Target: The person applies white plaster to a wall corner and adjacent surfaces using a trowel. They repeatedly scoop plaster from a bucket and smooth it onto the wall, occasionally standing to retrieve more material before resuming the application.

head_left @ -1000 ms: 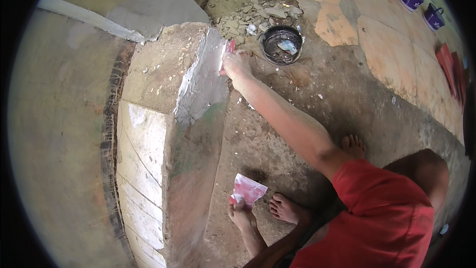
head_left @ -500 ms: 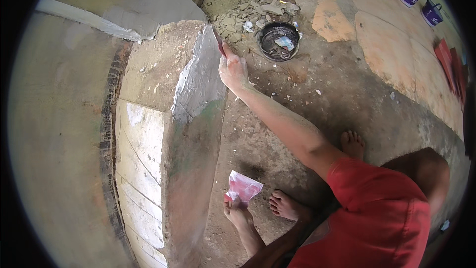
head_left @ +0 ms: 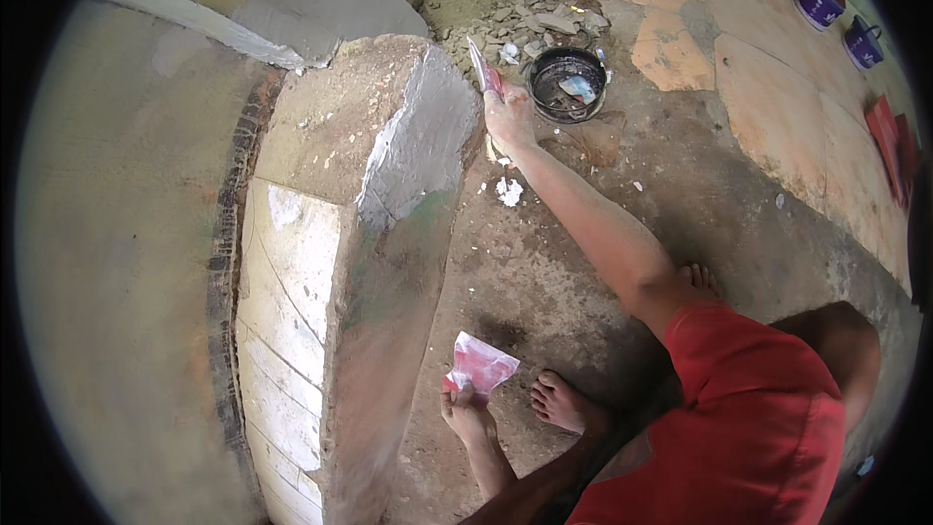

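My right hand [head_left: 508, 119] is stretched far out and grips a narrow putty knife [head_left: 479, 62], blade pointing up. The blade is just off the corner of a wall pier [head_left: 321, 233], next to a patch of fresh grey filler [head_left: 424, 141] on the pier's side face. Just right of this hand, a black bowl [head_left: 569, 84] with white paste stands on the floor. My left hand [head_left: 466, 415] is low and close to my body. It holds a pink flat scraper plate [head_left: 480, 366] beside the foot of the pier.
Rubble and plaster chips [head_left: 544, 19] lie behind the bowl. A white blob of filler [head_left: 508, 191] sits on the rough concrete floor. My bare foot [head_left: 567, 402] rests near the left hand. Two purple buckets [head_left: 838, 17] stand at the far right.
My right hand has moved right, off the pier's corner and closer to the black bowl, with the knife blade now standing free. The left hand has barely shifted.
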`<state>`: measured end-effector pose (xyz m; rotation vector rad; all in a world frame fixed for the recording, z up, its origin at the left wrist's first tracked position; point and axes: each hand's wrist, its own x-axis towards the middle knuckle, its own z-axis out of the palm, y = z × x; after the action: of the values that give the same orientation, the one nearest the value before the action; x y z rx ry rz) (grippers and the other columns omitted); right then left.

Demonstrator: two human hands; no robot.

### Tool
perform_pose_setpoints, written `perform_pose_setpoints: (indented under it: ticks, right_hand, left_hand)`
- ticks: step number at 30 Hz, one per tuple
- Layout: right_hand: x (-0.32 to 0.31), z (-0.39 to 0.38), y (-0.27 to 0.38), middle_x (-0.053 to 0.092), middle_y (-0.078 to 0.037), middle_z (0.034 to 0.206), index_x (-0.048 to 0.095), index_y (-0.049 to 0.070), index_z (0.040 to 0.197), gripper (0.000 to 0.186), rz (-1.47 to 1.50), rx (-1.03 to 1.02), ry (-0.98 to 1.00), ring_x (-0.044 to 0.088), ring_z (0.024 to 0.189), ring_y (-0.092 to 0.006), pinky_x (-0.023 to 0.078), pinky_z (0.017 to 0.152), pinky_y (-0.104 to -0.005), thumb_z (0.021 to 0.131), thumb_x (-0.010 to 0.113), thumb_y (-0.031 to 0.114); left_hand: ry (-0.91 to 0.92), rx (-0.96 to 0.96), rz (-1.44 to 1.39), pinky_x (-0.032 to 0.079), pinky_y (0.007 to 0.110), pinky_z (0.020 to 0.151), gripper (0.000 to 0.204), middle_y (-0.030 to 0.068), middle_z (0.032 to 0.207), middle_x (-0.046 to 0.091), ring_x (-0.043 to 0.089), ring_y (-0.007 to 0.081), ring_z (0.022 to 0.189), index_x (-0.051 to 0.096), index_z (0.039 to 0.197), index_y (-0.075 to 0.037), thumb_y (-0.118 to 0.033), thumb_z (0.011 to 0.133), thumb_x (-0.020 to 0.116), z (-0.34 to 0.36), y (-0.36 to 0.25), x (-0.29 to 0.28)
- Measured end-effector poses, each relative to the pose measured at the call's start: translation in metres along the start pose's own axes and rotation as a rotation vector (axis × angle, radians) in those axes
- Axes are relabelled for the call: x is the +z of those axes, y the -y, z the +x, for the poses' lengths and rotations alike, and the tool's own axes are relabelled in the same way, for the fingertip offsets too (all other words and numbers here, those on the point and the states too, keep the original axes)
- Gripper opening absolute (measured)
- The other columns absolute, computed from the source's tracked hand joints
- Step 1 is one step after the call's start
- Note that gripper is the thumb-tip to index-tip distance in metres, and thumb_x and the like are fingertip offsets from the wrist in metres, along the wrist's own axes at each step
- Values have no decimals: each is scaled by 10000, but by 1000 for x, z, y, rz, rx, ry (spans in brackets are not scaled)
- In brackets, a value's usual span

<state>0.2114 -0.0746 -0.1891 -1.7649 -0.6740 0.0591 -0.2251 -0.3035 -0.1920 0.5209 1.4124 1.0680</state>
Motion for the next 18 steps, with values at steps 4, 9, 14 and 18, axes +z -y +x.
perform_pose_setpoints:
  ticks: [4,9,14,18]
  right_hand:
    - [24,-49,46,720,-268,955,630,124,1399,478,177,-59,108,702,850,-452,557,818,-513,923,584,127]
    - [29,-176,84,582,-286,1410,491,38,1502,691,295,-243,226,631,1228,-404,594,977,-439,831,631,-51]
    - [3,-254,85,652,-242,1231,578,18,1424,559,438,-207,367,680,1053,-373,574,910,-419,870,623,-39]
    - [-10,-217,46,679,-153,741,708,8,1187,283,375,348,401,611,618,-345,500,619,-429,935,591,63]
  left_hand:
    - [-48,-10,-50,575,370,866,391,122,1096,676,686,228,946,580,1243,-3,139,878,577,-3,8,-9]
    - [-2,-3,-52,578,359,843,390,105,1092,675,686,207,922,586,1235,-14,139,877,576,6,13,-4]
    - [-76,5,-55,580,341,780,380,85,1085,676,682,190,893,593,1225,-28,130,879,587,5,11,-19]
    - [-168,26,-38,585,341,744,355,85,1086,675,687,198,894,602,1210,-41,124,896,591,2,13,-61]
